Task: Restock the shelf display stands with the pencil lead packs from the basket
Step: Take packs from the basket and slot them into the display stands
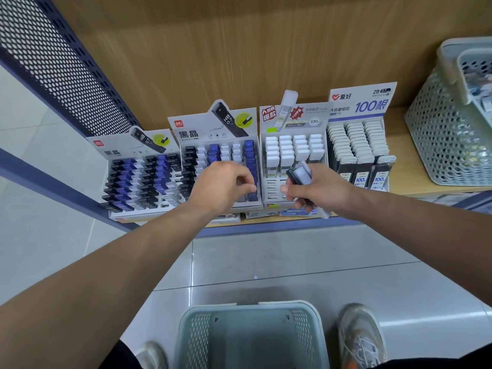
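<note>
1. Directly below the camera, a pale green basket (197, 339) stands on the tiled floor (266, 262). The left shoe (153, 355) and the right shoe (359, 339) are on either side of it.
2. Both bare forearms reach forward across the front edge of the wooden shelf (399, 177).
3. The left hand (221, 187) hangs palm down over the front of the second stand (221, 145). Its fingers are curled, with the tips at the column of blue packs (250, 155) on that stand's right side. I cannot tell whether they pinch a pack.
4. The right hand (316, 190) grips a small bundle of pencil lead packs (299, 174), fingers wrapped round them. A dark pack with a pale cap sticks out above the thumb, and a clear end pokes out below the little finger. The bundle is held over the front of the third stand (292, 153).
5. Four display stands sit side by side along the shelf's front edge.
   - The first stand (138, 179), nearest the left end, holds black, blue and white packs.
   - The second stand holds the same colours.
   - The third stand has white-capped packs in its back rows.
   - The fourth stand (359, 150) carries dark packs with pale caps under a header reading "100".
6. Towards the right end of the shelf stands a pale mesh basket stack (447, 134), with a smaller basket nested in the top.
7. Farthest back rises the wooden back panel (239, 49). A perforated metal panel (53, 62) closes off the left end.
</note>
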`<state>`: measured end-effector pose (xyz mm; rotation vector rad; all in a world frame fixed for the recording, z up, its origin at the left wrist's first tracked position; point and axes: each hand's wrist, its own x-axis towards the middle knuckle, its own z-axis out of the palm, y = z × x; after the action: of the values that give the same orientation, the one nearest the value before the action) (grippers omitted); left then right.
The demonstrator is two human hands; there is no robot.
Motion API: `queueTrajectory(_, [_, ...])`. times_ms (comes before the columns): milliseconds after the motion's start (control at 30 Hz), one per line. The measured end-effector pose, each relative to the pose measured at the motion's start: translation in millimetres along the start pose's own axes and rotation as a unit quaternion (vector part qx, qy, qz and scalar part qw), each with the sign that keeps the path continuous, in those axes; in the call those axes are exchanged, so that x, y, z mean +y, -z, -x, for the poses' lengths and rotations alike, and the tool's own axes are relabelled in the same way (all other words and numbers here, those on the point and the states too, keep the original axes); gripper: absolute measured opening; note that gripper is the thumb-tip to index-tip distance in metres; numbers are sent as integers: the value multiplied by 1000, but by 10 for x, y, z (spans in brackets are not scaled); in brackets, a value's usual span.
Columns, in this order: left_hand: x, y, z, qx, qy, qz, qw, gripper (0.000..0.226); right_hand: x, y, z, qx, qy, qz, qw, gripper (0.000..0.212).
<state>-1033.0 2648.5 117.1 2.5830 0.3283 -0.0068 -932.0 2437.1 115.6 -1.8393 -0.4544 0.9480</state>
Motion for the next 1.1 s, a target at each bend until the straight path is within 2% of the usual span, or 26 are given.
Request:
queueTrajectory(133, [114,77,61,23,-24,27,999,6,-131,-42,116,-72,-2,-40,997,16])
queueTrajectory(200, [250,157,146,42,-31,144,988,8,-221,-127,179,-105,6,-35,994,17])
queueTrajectory(267, [377,249,260,38,-19,252,967,21,-307,-250,238,-124,15,-23,992,19])
queueTrajectory(333, [417,325,367,21,-2,298,954,28,-383,-384,283,-123,24,-15,992,22])
queueTrajectory(533, [275,562,616,-35,79,290,953,23,-585,-685,366,-126,35,9,991,23])
queueTrajectory(667, [204,676,777,-8,98,303,948,16,-728,-863,394,-113,45,55,991,21])
queueTrajectory(800, [150,794,909,29,107,301,947,28,-869,-1093,397,-103,53,84,990,18])
queueTrajectory(1000, [-4,1028,1096,5,104,328,939,12,-975,-1255,470,-121,46,86,988,26])
queueTrajectory(1100, [-112,1132,1197,5,138,384,913,11,-1035,-1233,499,-120,46,57,990,28])
